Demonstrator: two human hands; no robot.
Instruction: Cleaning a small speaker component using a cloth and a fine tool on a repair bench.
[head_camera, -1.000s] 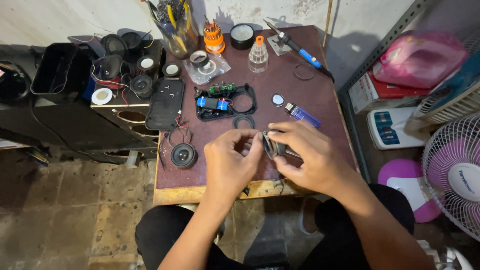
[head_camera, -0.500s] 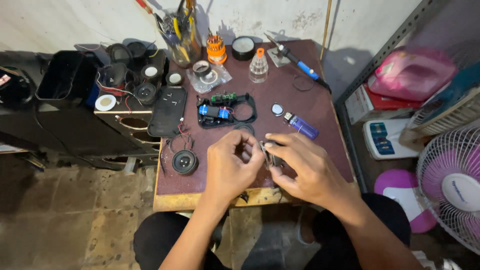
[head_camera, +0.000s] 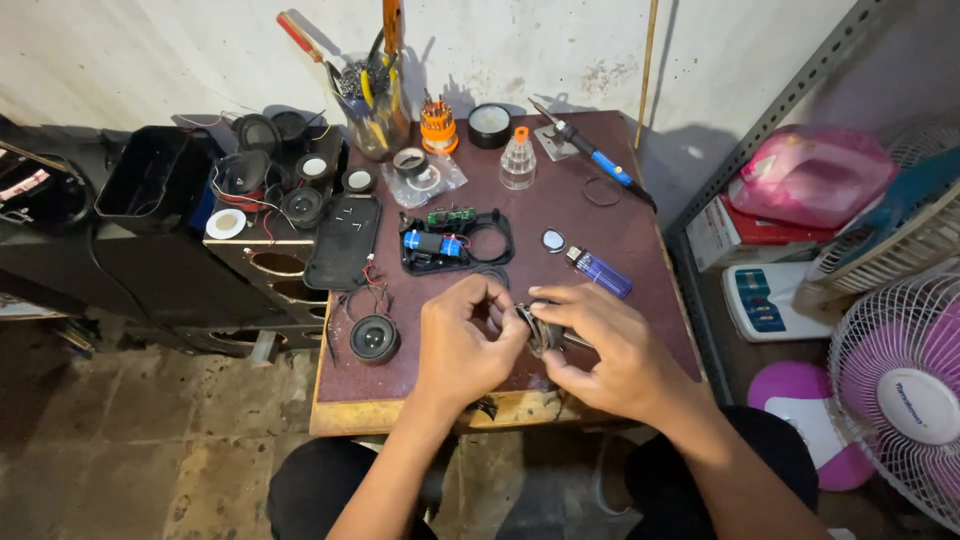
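Both hands meet over the near edge of a small dark red table (head_camera: 640, 225). My right hand (head_camera: 605, 350) grips a small round speaker part (head_camera: 535, 330) with a dark metal frame. My left hand (head_camera: 465, 345) pinches at the same part from the left, fingertips on its rim. Most of the part is hidden by my fingers. To the left lies a small round speaker (head_camera: 374, 338) with red and black wires. Behind the hands sits an open black casing with a blue battery and a green circuit board (head_camera: 450, 240).
A purple lighter (head_camera: 600, 270), a soldering iron (head_camera: 590, 155), a clear bottle with an orange cap (head_camera: 518, 160), tape rolls, an orange screwdriver set (head_camera: 437, 125) and a jar of tools (head_camera: 375, 100) stand on the table. Black speaker boxes (head_camera: 260, 200) sit left; fans (head_camera: 900, 390) right.
The camera has tilted slightly, so the table sits lower in view. Both hands stay on the speaker part, with the left fingers shifting a little on its rim.
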